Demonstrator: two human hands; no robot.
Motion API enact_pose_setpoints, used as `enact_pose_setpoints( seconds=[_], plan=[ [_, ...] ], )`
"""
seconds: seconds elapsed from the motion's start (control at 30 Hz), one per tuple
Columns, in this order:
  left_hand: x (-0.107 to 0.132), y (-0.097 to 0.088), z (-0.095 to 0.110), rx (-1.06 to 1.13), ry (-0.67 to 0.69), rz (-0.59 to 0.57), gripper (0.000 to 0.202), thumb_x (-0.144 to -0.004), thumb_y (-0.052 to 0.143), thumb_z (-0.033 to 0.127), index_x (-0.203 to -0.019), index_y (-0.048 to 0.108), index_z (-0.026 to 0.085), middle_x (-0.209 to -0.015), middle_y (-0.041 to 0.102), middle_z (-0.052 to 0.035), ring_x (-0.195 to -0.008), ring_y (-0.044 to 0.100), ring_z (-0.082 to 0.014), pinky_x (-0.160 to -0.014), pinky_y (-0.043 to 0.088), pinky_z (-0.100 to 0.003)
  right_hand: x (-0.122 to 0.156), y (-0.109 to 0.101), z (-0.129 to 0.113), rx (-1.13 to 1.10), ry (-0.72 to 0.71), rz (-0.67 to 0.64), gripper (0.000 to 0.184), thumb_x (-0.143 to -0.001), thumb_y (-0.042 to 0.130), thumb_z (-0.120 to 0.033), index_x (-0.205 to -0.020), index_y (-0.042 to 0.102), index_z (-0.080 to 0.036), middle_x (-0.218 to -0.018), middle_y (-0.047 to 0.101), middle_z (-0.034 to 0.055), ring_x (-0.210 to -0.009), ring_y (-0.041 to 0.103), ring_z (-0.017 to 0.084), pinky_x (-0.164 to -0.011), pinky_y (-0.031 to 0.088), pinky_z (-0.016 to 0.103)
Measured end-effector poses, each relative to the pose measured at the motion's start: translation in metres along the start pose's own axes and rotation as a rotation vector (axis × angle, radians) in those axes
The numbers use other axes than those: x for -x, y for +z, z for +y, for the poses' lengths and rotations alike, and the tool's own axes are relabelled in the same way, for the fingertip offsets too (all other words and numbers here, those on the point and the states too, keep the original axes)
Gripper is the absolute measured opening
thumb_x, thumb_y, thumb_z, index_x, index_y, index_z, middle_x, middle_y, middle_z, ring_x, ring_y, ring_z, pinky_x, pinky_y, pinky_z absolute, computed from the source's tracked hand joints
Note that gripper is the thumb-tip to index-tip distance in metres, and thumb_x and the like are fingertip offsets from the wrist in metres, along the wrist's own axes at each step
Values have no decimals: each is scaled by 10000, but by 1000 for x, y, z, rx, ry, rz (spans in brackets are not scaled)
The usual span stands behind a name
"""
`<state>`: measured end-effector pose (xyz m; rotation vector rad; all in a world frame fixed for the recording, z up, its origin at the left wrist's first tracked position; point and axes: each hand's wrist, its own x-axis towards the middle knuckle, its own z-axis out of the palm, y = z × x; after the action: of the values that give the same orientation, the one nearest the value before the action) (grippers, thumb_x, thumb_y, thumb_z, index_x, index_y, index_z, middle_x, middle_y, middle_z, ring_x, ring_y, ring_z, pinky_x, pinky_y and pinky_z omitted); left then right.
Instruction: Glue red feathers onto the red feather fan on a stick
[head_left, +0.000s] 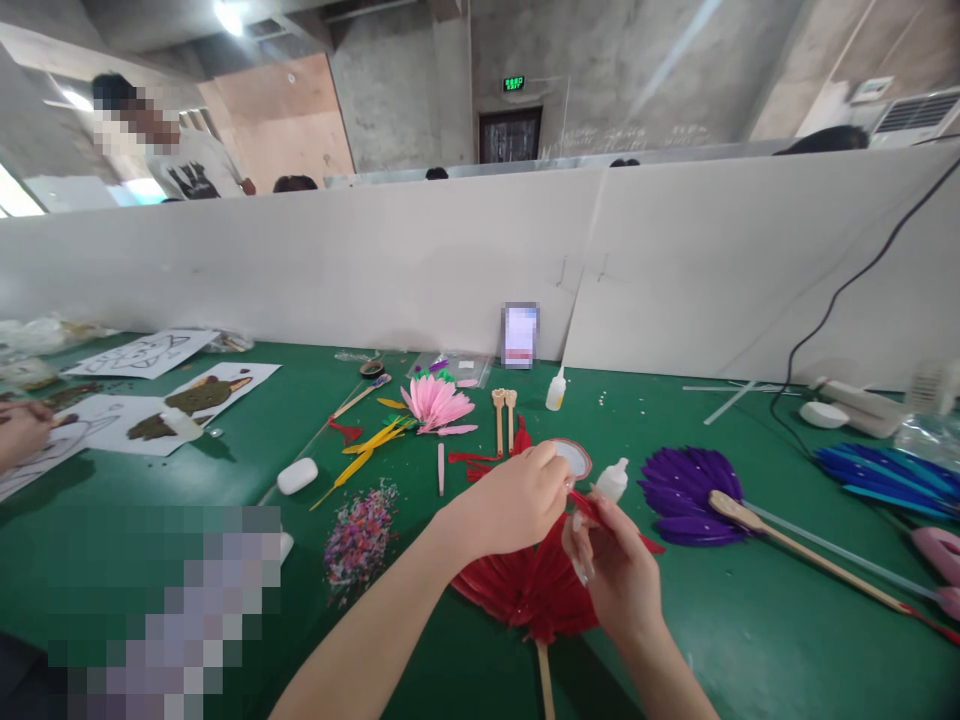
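Right hand: thumb and fingers (619,555) pinching a narrow red feather, palm turned up
Left hand: fingertips drawn together (525,495) at the feather's upper end, back of hand toward camera; can't tell what, if anything, is between them
Red feather: (591,510) up between both hands, over the far right part of the red feather fan, free end trailing out past the right fingers
Handling tip: my call, pinch near the quill with fingertips only, keep the vane flat, draw along the barbs not against them, steady with the right while the left does the fine work; keep wrists high so neither drags on the fan
Red feather fan: (517,595) flat on the green table (750,640), under the hands, wooden handle (546,675) toward the person
White squeeze bottle: (613,482) just beyond the right hand, nozzle up, easy to knock with a knuckle
Round rimmed piece: (574,460) just behind the left fingertips, pale centre; lid or tape roll, can't tell
Sequin-like pile: (360,535) loose, left of the left forearm; keep the sleeve side clear of it
Pink feathers: (435,405) fanned farther back, yellow feathers (367,445) beside them
Purple feather fan: (682,490) to the right, wooden stick (795,550) lying over it
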<state>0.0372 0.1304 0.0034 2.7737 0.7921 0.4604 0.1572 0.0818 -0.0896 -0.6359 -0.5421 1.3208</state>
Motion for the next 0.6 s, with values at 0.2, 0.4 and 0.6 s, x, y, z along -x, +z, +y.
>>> enact_pose_setpoints(
  seconds=[0.2,0.4,0.6],
  plan=[
    [2,2,-3,-24,14,10,419,-907,177,278,-699,535,210,-741,523,-25,-821,535,-162,-714,463,-276,0,-1,1,19,-11,14,200,-746,641,-332,-607,598,-195,-357,491,-25,-338,434,96,-323,308,188],
    [3,3,-3,-21,14,0,414,-916,167,266,-731,531,202,-776,546,-21,-840,548,-148,-723,467,-258,-1,-4,1,23,-40,17,175,-743,648,-334,-640,630,-193,-365,502,-21,-354,453,102,-336,314,197],
    [0,6,-4,97,-47,13,466,-934,117,361,-802,532,195,-834,556,-26,-806,571,-121,-693,475,-244,-1,-3,-1,-18,-7,27,179,-731,668,-357,-666,630,-195,-376,509,-27,-357,457,89,-349,339,179]
  ],
)
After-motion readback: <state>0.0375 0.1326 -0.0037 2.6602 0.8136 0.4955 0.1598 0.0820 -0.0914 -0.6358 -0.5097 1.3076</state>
